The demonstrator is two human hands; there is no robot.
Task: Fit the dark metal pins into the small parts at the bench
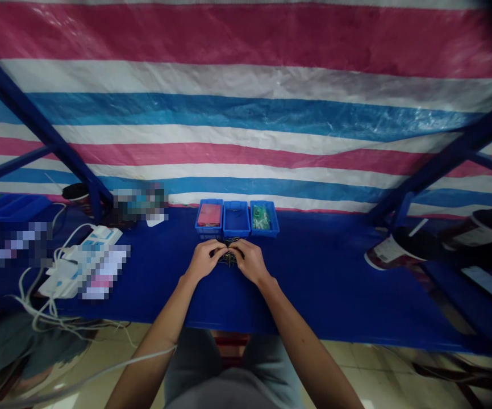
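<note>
My left hand (204, 258) and my right hand (251, 259) meet at the fingertips above the blue tabletop. Each has its thumb and fingers pinched together, but whatever small piece lies between them is too small to make out. Directly under the fingertips is a pile of thin dark and yellowish pieces (229, 258), partly covered by the hands. Just beyond stand three small blue bins side by side. The left bin (209, 231) holds flat pink-red pieces (209, 215). Little shows inside the middle bin (235, 232). Green and whitish pieces (261, 217) lie in the right bin (265, 232).
On the left, a white power strip (82, 264) lies with tangled cables (44, 309). A dark cup (75, 193) and a blue tray (11, 207) sit farther back. Cups (393, 250) and a phone (491, 287) are at right. Blue frame bars (446, 153) flank a striped sheet (246, 153).
</note>
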